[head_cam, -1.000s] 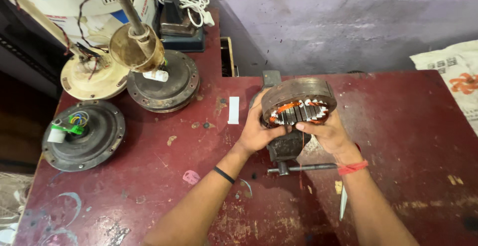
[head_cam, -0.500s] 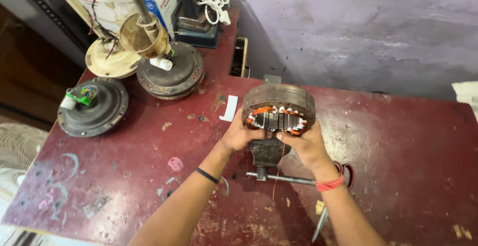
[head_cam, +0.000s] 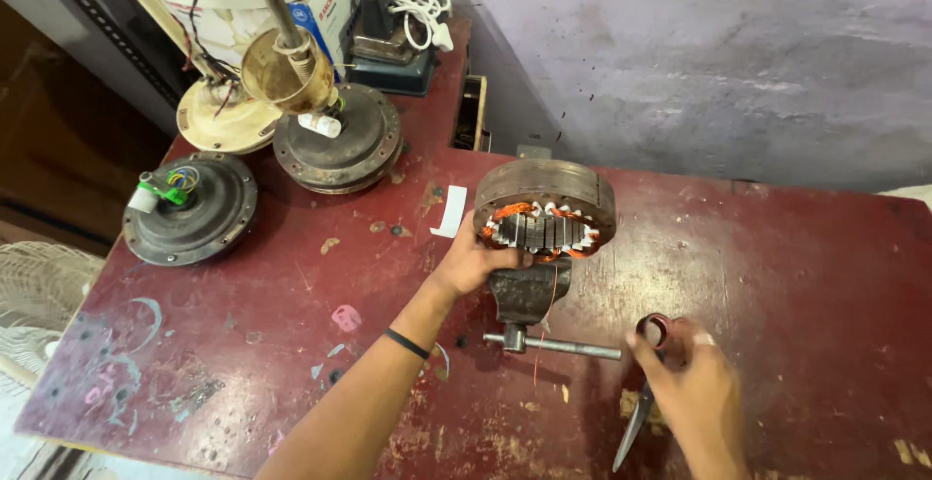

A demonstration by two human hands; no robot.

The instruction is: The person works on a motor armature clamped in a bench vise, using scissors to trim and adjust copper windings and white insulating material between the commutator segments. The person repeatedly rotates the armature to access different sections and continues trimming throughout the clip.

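Note:
A round fan motor stator [head_cam: 547, 206] with copper windings and a rusty outer ring sits in a small bench vise [head_cam: 525, 296] on the dark red table [head_cam: 777, 276]. My left hand [head_cam: 474, 260] grips the stator's left side. My right hand [head_cam: 691, 391] is low at the right, its fingers closed around the red handle of a pair of scissors [head_cam: 641, 393] whose blades lie on the table. The vise's handle bar [head_cam: 553, 345] sticks out to the right, toward the right hand.
Two dismantled fan motor housings [head_cam: 189, 206] [head_cam: 338, 140] and a cream fan canopy [head_cam: 225, 116] with a rod stand at the back left. A white cable coil [head_cam: 419, 0] lies at the rear. A white fan grille [head_cam: 34, 300] is off the table's left edge.
My right hand has let go of the stator and dropped to the scissors on the table. The left hand stays on the stator. The camera has shifted left.

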